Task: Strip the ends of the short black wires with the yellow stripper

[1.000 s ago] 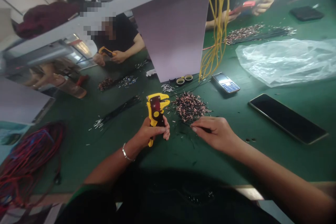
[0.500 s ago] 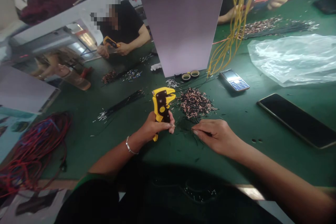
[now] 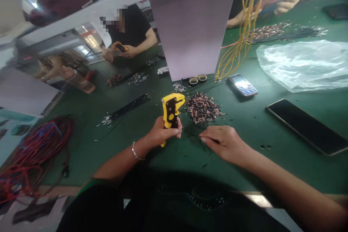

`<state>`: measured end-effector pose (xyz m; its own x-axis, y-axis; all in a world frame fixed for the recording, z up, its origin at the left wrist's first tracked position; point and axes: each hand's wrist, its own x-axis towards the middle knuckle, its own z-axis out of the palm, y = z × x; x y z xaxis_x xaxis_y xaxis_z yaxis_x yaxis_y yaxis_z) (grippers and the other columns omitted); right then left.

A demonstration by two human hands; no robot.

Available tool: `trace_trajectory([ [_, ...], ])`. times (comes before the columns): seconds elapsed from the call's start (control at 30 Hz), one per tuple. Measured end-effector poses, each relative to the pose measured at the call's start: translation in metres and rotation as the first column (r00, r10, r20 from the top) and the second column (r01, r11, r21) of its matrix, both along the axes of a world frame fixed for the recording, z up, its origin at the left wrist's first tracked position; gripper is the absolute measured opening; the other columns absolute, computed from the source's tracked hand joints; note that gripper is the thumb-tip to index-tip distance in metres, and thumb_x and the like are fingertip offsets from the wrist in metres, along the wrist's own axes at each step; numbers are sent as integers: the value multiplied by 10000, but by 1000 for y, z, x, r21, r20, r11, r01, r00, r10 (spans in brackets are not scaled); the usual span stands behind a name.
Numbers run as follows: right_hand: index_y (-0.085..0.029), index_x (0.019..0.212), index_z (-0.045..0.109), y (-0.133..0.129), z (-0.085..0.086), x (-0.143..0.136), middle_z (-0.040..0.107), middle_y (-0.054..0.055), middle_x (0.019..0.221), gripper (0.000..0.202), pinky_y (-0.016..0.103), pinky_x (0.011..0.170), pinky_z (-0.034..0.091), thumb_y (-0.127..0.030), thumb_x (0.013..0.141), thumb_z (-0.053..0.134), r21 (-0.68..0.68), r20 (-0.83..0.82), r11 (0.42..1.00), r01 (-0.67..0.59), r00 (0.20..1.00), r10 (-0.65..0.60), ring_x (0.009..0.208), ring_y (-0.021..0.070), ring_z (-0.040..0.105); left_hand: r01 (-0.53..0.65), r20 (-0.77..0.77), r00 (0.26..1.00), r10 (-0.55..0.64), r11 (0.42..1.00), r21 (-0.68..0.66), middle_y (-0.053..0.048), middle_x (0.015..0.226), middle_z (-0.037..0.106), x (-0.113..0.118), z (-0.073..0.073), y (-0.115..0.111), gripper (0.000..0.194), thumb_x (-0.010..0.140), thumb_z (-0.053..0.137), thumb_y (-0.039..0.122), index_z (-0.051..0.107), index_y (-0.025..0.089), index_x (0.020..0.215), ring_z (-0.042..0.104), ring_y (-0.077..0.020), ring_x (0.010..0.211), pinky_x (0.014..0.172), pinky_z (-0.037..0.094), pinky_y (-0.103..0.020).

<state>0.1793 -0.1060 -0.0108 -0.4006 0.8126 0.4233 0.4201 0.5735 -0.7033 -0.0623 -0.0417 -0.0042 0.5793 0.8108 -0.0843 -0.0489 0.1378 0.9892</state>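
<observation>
My left hand (image 3: 161, 131) is wrapped round a yellow and black wire stripper (image 3: 171, 110), held upright with its jaws pointing right. To the right, my right hand (image 3: 221, 140) is closed in a pinch, thumb against forefinger, on what looks like a thin dark wire (image 3: 200, 136); the fingers hide most of it. Just beyond that hand lies a heap of short black wires with copper ends (image 3: 204, 108). A few loose dark wire bits are scattered on the green table (image 3: 174, 166) between and below my hands.
A keypad phone (image 3: 243, 85), a smartphone (image 3: 307, 127) and a clear plastic bag (image 3: 304, 63) lie right. Left are a black wire bundle (image 3: 126, 108) and red cables (image 3: 40, 152). Tape rolls (image 3: 198, 79) sit by a pale partition (image 3: 190, 36). Yellow wires (image 3: 239, 50) hang down; co-workers (image 3: 129, 32) sit beyond.
The stripper has shifted slightly right and down, and its jaws look closer together. A small shiny tip by my left thumb no longer shows. My right hand has barely moved, still pinched.
</observation>
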Motion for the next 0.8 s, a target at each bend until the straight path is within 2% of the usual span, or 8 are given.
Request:
trace_trajectory([
  [0.1, -174, 791, 735, 2, 1, 4, 722, 56, 690, 252, 272, 588, 524, -161, 901, 508, -9, -26, 996, 86, 996, -86, 617, 163, 679, -4, 56, 998, 5, 1000, -23, -16, 718, 622, -5, 2, 5, 241, 714, 787, 207, 611, 127, 859, 597, -139, 599, 630, 518, -331],
  [0.23, -206, 756, 723, 5, 7, 4, 738, 40, 710, 233, 276, 613, 534, -202, 893, 534, -47, -54, 973, 227, 972, -230, 628, 166, 684, 107, 157, 983, -91, 990, -92, -63, 804, 662, -8, 1, 10, 269, 693, 774, 179, 630, 117, 911, 629, -175, 638, 653, 530, -372],
  [0.37, -205, 709, 680, 3, 16, 0, 678, 23, 635, 255, 268, 578, 491, -221, 901, 513, -26, -22, 967, 253, 967, -253, 563, 145, 623, 175, 237, 961, -141, 976, -129, -88, 854, 680, -8, -3, 10, 323, 656, 777, 202, 639, 121, 937, 640, -198, 668, 679, 528, -396],
  [0.5, -209, 624, 619, 3, 25, -6, 591, -7, 543, 276, 244, 510, 432, -232, 880, 517, -28, -1, 952, 305, 952, -305, 488, 118, 537, 201, 226, 960, -168, 971, -130, -105, 876, 692, -9, -3, 8, 354, 649, 790, 212, 647, 125, 961, 653, -217, 708, 697, 520, -396],
  [0.8, -195, 548, 547, 9, 40, -25, 549, -16, 499, 280, 231, 474, 364, -196, 825, 505, -27, -22, 941, 337, 941, -337, 454, 94, 481, 267, 250, 941, -226, 952, -147, -107, 882, 692, -8, 3, 1, 349, 680, 790, 224, 641, 137, 984, 650, -226, 760, 756, 518, -416],
])
